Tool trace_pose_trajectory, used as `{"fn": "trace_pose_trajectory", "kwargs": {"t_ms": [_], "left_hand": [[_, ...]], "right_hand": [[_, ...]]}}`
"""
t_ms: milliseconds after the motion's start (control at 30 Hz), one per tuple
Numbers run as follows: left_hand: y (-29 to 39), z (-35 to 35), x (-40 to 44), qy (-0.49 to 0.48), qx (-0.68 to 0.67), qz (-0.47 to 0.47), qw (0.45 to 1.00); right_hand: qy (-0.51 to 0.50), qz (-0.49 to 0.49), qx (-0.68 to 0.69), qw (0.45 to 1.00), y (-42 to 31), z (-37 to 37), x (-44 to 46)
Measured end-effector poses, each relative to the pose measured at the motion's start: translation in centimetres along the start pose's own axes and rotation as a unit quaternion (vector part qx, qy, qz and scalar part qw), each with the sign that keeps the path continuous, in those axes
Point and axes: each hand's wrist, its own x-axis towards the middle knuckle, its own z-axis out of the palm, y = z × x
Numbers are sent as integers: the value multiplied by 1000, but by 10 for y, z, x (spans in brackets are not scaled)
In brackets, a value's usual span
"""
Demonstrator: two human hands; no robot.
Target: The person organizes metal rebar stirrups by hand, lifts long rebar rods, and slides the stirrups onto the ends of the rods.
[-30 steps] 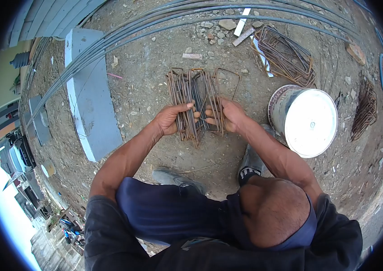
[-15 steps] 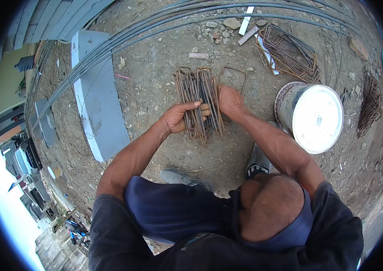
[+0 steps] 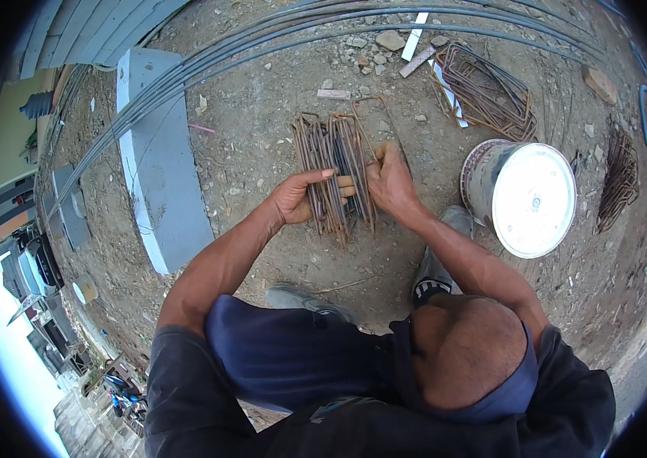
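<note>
A bundle of rusty bent-steel stirrups [image 3: 323,153] stands over the dirt in front of me, its rods side by side. My left hand [image 3: 297,197] is closed around the bundle, thumb across the near side and fingertips showing through the loops. Just right of it, my right hand [image 3: 391,181] grips a single rectangular stirrup [image 3: 390,114], whose upper end sticks out beyond the fingers. That stirrup lies tilted beside the bundle's right side; its lower part is hidden by the hand.
A white bucket [image 3: 533,200] stands right of my right arm. Beyond it lie a pile of stirrups [image 3: 487,88] and another rusty bundle [image 3: 619,179]. Long steel bars [image 3: 262,38] arch across the far side, over a grey board [image 3: 167,153]. Small stones and wood scraps dot the dirt.
The single stirrup in my right hand has tilted and shifted left, closer to the bundle. My right hand has turned, with its fingers now pointing up. My left hand keeps its hold.
</note>
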Motion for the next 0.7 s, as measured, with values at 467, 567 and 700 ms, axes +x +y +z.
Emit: {"fn": "trace_pose_trajectory", "kwargs": {"t_ms": [467,567,700], "left_hand": [[-3,-7,2,-18,-4,-16,1000],[-1,3,-1,-30,2,-8,1000],[-4,0,1,-5,1,6,1000]], "right_hand": [[-41,55,119,990,-25,-2,-24],[-63,139,252,955,-39,-12,-25],[-4,75,189,979,-9,-14,-18]]}}
